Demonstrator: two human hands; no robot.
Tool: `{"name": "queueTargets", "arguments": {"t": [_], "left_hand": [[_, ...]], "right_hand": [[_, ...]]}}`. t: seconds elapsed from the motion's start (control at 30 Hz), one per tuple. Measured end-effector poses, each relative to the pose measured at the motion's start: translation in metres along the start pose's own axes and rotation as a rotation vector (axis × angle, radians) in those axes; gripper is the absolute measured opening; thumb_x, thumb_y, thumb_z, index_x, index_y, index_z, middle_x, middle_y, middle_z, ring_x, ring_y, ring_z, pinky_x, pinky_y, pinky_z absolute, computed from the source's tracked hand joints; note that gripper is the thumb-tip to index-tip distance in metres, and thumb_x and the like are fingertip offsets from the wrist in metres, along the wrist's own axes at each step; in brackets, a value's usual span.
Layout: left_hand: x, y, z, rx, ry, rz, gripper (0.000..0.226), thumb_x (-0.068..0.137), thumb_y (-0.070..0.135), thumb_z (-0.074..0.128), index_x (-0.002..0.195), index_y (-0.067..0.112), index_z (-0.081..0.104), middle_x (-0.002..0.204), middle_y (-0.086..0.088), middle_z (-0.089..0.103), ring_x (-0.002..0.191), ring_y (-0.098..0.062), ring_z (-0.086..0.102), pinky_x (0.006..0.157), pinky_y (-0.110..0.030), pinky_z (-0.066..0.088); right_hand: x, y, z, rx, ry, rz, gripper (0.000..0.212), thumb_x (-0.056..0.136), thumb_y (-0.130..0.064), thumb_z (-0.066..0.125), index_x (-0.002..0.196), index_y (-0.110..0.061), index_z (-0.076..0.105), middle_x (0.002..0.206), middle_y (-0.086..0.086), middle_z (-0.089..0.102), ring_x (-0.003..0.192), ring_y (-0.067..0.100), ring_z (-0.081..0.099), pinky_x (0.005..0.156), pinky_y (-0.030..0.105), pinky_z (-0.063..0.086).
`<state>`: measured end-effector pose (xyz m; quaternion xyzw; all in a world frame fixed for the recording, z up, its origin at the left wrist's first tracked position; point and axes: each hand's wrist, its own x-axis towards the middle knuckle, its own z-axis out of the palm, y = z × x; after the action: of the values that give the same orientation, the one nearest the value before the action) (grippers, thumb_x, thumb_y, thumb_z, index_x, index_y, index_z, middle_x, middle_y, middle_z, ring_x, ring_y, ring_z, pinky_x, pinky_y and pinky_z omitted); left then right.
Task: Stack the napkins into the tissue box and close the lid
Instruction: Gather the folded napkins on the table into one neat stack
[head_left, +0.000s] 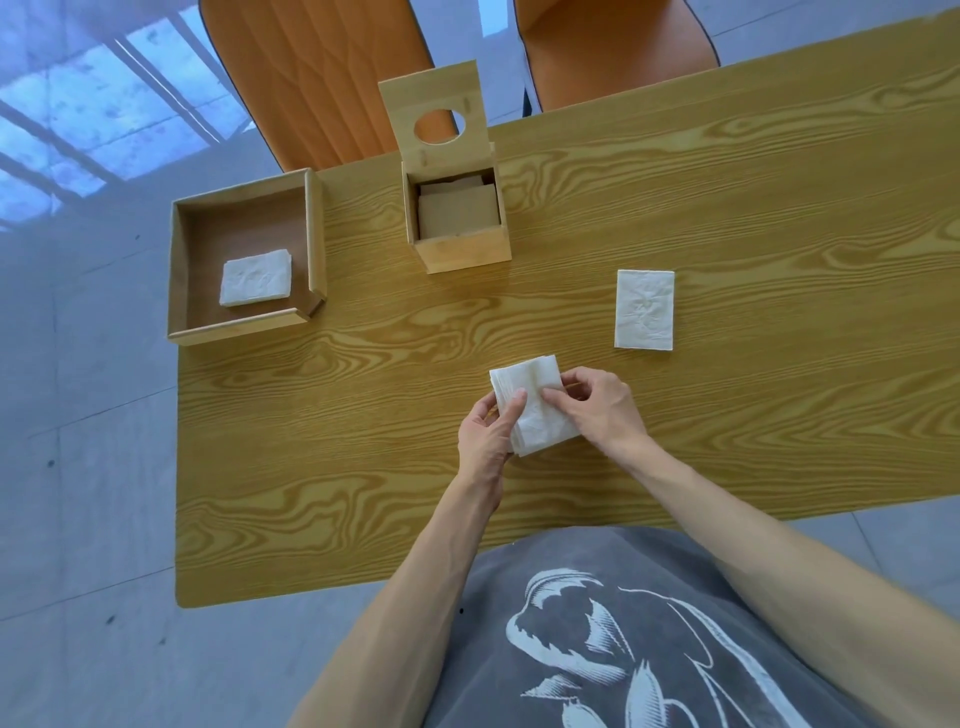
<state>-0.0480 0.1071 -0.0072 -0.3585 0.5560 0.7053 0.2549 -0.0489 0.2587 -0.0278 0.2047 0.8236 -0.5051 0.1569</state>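
A stack of white napkins sits near the table's middle, held from both sides: my left hand grips its left edge with the thumb on top, and my right hand pinches its right side. The wooden tissue box stands farther back, its lid with a round hole tilted up and open. The box interior looks brown, with no white napkins showing inside. A second napkin stack lies flat to the right. A third napkin stack rests inside the wooden tray at the left.
The wooden table has its left edge just beyond the tray and its near edge by my torso. Two orange chairs stand behind the far edge, close behind the box lid.
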Motion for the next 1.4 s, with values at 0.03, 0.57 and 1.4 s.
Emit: {"name": "queueTargets", "arguments": {"t": [0.03,0.57,1.4], "left_hand": [[0.0,0.0,0.001,0.004,0.001,0.004,0.048,0.081,0.026,0.08,0.124,0.014,0.062,0.104,-0.007,0.077,0.089,-0.02,0.074,0.082,-0.035,0.059],[0.016,0.003,0.009,0.083,0.028,0.079,0.042,0.089,0.011,0.072,0.127,0.014,0.056,0.1,-0.002,0.074,0.09,-0.018,0.072,0.086,-0.04,0.059],[0.014,0.01,0.009,0.076,0.051,0.056,0.035,0.094,0.016,0.066,0.127,0.011,0.058,0.108,-0.003,0.072,0.098,-0.021,0.069,0.093,-0.041,0.056]], "right_hand": [[0.0,0.0,0.001,-0.033,0.011,-0.005,0.029,0.084,-0.041,0.072,0.102,-0.017,0.075,0.094,-0.002,0.076,0.087,0.014,0.071,0.078,0.037,0.058],[0.021,-0.012,-0.048,-0.231,0.341,0.073,0.023,0.091,-0.035,0.065,0.102,-0.017,0.074,0.096,0.0,0.076,0.087,0.02,0.069,0.068,0.028,0.05],[0.055,-0.009,-0.081,-0.22,0.419,0.321,0.036,0.08,-0.042,0.073,0.105,-0.017,0.065,0.12,0.007,0.062,0.108,0.028,0.06,0.08,0.036,0.046]]}}
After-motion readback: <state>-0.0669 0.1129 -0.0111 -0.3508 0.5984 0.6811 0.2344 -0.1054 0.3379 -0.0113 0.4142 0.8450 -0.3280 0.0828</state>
